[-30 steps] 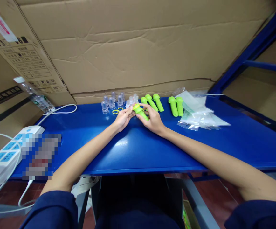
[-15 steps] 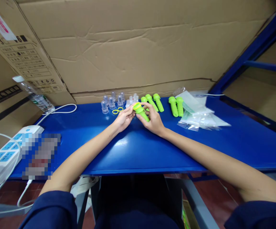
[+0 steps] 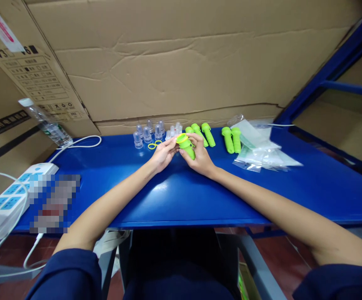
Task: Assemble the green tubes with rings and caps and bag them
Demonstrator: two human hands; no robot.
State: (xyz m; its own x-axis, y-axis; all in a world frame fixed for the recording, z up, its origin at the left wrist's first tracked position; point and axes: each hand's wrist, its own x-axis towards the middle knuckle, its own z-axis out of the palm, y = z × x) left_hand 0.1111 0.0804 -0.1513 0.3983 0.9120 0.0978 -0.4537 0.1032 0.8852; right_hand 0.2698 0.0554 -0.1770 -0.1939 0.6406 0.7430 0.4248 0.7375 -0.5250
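Observation:
A lime-green plastic tube with a wide mouth, shaped like a small torch (image 3: pixel 187 146), is tilted in my right hand (image 3: pixel 202 161), whose fingers wrap its side. A thin yellow ring (image 3: pixel 181 136) runs around the mouth. From the left, the pinched fingertips of my left hand (image 3: pixel 162 156) press against this rim. Two loose yellow rings (image 3: pixel 154 144) lie on the blue table just beyond my left hand. Several clear plastic domes (image 3: pixel 147 134) stand behind them, and smaller clear pieces (image 3: pixel 172 132) are partly hidden by my fingers.
More green tubes (image 3: pixel 207 134) lie behind my right hand, with another pair (image 3: pixel 231 140) further right. Clear plastic bags (image 3: pixel 264 150) are piled beside them. On the left are a water bottle (image 3: pixel 51 127), a power strip (image 3: pixel 21 187), white cables and a blurred-out object (image 3: pixel 56 204).
Both hands stay at the same place with the green tube. The tube has turned slightly, its mouth now facing more towards me; the things on the table have not moved.

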